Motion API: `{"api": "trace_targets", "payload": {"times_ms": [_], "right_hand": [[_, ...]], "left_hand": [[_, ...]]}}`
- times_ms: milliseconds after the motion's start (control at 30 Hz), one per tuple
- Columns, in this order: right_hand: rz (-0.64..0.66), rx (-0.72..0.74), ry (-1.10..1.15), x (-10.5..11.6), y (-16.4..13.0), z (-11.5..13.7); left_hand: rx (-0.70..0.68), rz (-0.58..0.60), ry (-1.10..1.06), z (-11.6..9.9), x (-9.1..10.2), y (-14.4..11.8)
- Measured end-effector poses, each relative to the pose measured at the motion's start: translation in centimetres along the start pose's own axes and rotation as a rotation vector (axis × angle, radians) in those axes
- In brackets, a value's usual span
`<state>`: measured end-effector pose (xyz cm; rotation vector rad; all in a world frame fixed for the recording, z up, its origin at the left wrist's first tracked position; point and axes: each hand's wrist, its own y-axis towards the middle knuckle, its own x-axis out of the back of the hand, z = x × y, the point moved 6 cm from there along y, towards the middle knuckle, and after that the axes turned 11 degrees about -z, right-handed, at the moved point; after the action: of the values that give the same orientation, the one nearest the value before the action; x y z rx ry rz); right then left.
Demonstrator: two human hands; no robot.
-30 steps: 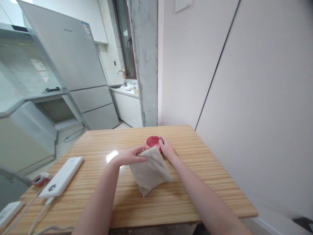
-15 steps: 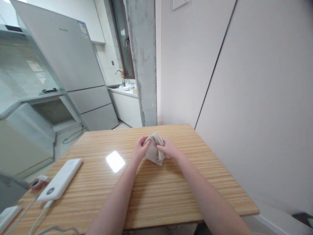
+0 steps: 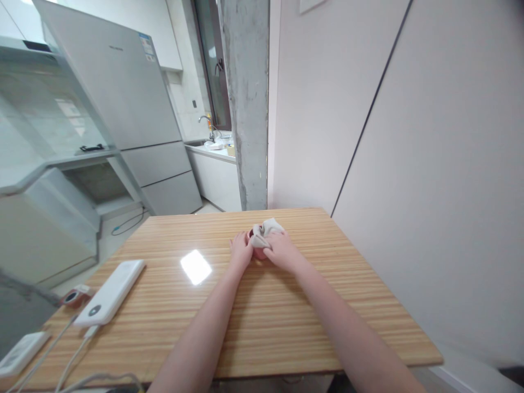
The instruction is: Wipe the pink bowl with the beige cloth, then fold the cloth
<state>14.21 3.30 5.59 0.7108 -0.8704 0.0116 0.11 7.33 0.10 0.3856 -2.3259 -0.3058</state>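
From the head view, both my hands meet near the far edge of the counter, a little toward its far right corner. My left hand is curled against the near left side of a small pink dish, fingers bent around its wall, steadying it. My right hand is closed over a bunched beige cloth, pressing it down into and over the top of the dish, so that only a sliver of pink shows between my hands.

I judge the dish to be glazed ceramic: stiff, small, fairly light, smooth and likely slippery against this glossy wood, and it would chip if knocked off the edge. The best hold is around its outer wall, thumb and fingers on opposite sides, which is roughly what my left hand does. The cloth is soft and limp, with no shape of its own; it goes wherever I bunch it, so I grip it as a wad, not by a corner.

Toward the near left corner lie a white power bank with cables running off the edge, a small red-rimmed gadget beside it, and another white block at the very corner.

As for writing: the fridge beyond the counter carries a small brand mark and a sticker at its top corner, both too small to read.
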Motion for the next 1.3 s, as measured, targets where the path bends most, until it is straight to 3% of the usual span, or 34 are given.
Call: {"api": "trace_targets", "payload": {"times_ms": [67,167,333,433,533,700,833,1000,1133,1300], "right_hand": [[0.102,-0.008,-0.179,-1.2,-0.5,0.8],[0.125,-0.061,-0.311,-1.9,-1.0,1.1],[0.177,-0.126,-0.288,-2.4,-0.8,0.2],[0.197,-0.077,-0.248,-2.4,-0.5,-0.2],[0.192,-0.039,-0.230,-2.6,-0.4,-0.2],[-0.018,-0.003,-0.201,-3.0,-0.3,0.7],[-0.123,-0.025,-0.101,-3.3,-0.4,0.9],[-0.060,0.027,0.074,-4.0,-0.3,0.7],[0.005,0.089,-0.087,-4.1,0.0,0.5],[-0.052,-0.020,-0.236,-3.8,-0.2,0.1]], "left_hand": [[-0.007,0.018,0.082,-0.2,0.1,-0.1],[0.006,0.013,0.148,-0.4,0.1,-0.3],[-0.012,0.038,0.102,-0.7,0.0,-0.5],[-0.025,0.037,-0.007,-0.6,0.1,-0.1],[0.035,0.050,-0.232,-0.3,-0.2,0.2],[0.309,-0.192,-0.822,-0.4,-0.3,-0.4],[0.401,-0.154,-1.063,-1.3,-1.4,-1.5],[0.322,-0.307,-0.763,-0.1,1.0,-1.2],[0.178,-0.277,-0.551,-0.5,2.9,-0.3],[0.125,-0.222,-0.555,-1.3,2.5,-0.4]]}}
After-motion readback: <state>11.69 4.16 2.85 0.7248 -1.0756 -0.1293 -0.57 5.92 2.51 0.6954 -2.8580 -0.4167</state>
